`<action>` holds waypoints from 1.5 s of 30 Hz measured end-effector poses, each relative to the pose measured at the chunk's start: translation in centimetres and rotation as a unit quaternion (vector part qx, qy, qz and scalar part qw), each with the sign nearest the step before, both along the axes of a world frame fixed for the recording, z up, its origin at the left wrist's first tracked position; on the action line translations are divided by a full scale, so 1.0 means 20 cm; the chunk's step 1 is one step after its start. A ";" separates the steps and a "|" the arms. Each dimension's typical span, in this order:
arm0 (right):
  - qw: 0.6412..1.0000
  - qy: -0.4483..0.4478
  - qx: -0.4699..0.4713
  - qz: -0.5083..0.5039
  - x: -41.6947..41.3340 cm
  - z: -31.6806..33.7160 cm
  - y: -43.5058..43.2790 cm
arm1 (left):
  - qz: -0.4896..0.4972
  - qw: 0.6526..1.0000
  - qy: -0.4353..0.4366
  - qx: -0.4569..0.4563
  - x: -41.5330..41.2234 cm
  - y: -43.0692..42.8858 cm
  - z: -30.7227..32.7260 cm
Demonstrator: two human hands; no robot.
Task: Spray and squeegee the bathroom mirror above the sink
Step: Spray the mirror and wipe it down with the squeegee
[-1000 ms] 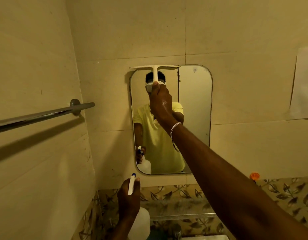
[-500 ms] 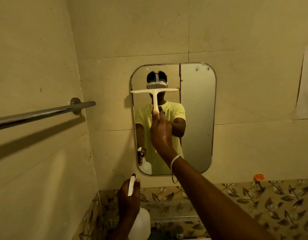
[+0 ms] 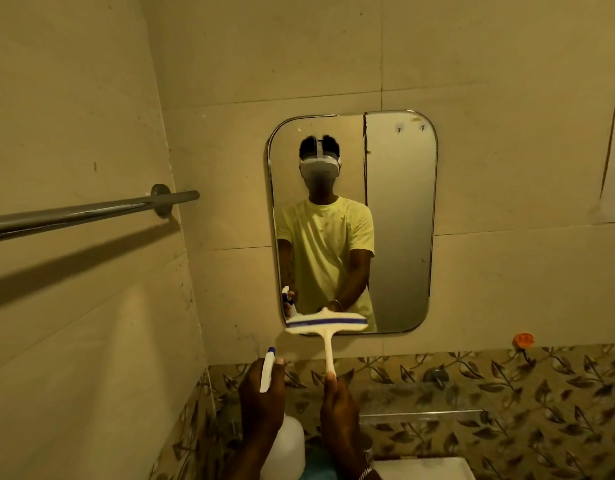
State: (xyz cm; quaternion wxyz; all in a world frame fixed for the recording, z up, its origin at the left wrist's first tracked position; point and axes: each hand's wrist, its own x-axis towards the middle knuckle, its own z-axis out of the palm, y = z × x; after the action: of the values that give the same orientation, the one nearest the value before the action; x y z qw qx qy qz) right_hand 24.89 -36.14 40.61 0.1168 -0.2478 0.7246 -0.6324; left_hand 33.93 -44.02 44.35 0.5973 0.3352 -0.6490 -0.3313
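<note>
The rounded mirror [image 3: 399, 220] hangs on the beige tiled wall and reflects a person in a yellow shirt. My right hand [image 3: 340, 410] grips the handle of a white squeegee [image 3: 325, 327]. Its blade, with a blue strip, lies across the mirror's lower left edge, tilted so the strip faces me. My left hand [image 3: 261, 403] holds a white spray bottle [image 3: 287, 452] by its neck, with the blue-tipped trigger head [image 3: 267, 370] pointing up. The bottle is low, left of the squeegee handle.
A chrome towel bar [image 3: 91, 213] juts out from the left wall at chest height. Leaf-patterned tiles [image 3: 472, 393] run below the mirror. A white sink edge [image 3: 423, 469] shows at the bottom. An orange hook [image 3: 523, 339] sits on the right, and paper [image 3: 614, 174] hangs at far right.
My right hand has drawn the squeegee straight down the left half of the mirror, from its top edge to its bottom edge. The left hand and bottle stayed low.
</note>
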 end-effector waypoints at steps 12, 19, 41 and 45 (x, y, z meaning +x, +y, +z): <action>0.997 -0.054 -0.045 -0.020 -0.08 0.01 0.20 | 0.000 1.000 -0.021 0.020 -0.02 0.02 -0.06; 0.993 0.030 -0.110 0.013 -0.22 0.17 0.38 | -0.072 0.996 0.002 -0.057 -0.19 0.11 0.09; 0.973 0.152 -0.154 -0.076 -0.56 0.54 0.70 | -0.167 0.980 0.027 -0.106 -0.57 0.42 0.56; 0.972 0.153 -0.154 -0.095 -0.65 0.52 0.83 | -0.174 0.976 0.025 -0.126 -0.68 0.51 0.56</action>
State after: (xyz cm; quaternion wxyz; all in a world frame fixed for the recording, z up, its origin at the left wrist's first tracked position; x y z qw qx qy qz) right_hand 11.79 -19.61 51.08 -0.0954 -0.2868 0.6481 -0.6990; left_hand 20.28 -33.91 55.50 0.5841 0.1306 -0.7185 -0.3543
